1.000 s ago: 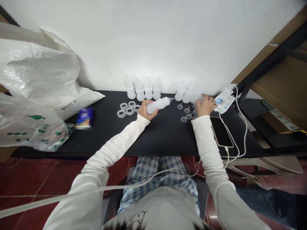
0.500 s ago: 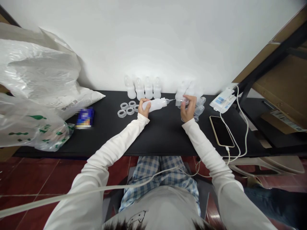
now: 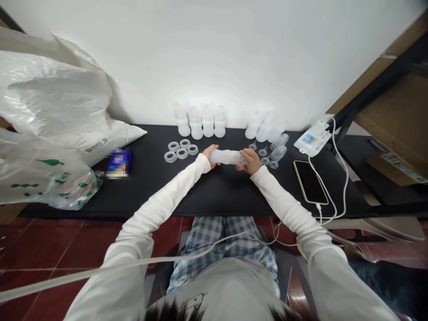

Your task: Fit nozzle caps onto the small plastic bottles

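Note:
A frosted white plastic bottle (image 3: 221, 156) lies sideways over the table between my hands. My left hand (image 3: 209, 154) is wrapped round its base end. My right hand (image 3: 250, 161) is closed on a clear cap (image 3: 236, 158), which covers the bottle's thin tip; how firmly it is seated cannot be seen. Behind my hands stand several capped bottles (image 3: 207, 122) in a row. To the left lie several translucent rings (image 3: 182, 153). Right of my right hand are clear caps (image 3: 277, 153), small clear tip pieces (image 3: 263, 152) and uncapped white bottles (image 3: 265, 129).
On the black table (image 3: 214, 196), a phone (image 3: 310, 182) with a white cable and a white-and-blue pack (image 3: 312, 137) lie at the right. A blue packet (image 3: 118, 163) and large plastic bags (image 3: 56, 98) fill the left. A white wall (image 3: 214, 58) rises behind.
My right hand has moved left and down, bringing the clear cap over the bottle's tip. My left hand has shifted slightly right with the bottle, which is now more level.

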`<state>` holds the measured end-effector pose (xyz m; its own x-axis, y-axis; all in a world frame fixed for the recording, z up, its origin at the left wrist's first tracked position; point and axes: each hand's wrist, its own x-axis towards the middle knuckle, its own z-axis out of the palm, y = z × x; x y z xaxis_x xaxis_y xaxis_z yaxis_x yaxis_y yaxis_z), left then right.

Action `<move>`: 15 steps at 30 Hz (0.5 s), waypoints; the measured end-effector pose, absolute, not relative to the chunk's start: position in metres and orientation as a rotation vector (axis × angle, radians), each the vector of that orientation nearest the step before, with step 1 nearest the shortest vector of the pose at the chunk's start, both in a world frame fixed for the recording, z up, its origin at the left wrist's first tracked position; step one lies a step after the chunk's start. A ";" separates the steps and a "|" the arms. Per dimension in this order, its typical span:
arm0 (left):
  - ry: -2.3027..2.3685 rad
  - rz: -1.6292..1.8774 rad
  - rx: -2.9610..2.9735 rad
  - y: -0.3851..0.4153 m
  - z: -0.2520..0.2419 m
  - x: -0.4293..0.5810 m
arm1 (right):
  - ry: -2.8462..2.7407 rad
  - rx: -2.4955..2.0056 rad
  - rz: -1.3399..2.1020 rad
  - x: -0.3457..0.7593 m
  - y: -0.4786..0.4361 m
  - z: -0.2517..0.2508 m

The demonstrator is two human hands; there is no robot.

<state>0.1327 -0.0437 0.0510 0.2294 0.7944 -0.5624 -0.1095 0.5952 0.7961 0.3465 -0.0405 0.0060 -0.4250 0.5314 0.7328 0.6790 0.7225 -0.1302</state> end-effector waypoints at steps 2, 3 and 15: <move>1.169 0.837 0.805 -0.046 0.050 0.132 | -2.021 -0.957 -0.243 0.340 -0.046 0.010; 1.154 0.950 0.885 -0.048 0.048 0.132 | -1.948 -0.987 -0.231 0.336 -0.050 0.014; 1.062 1.641 2.500 -0.060 0.020 0.114 | -1.722 -1.613 0.285 0.314 -0.060 0.039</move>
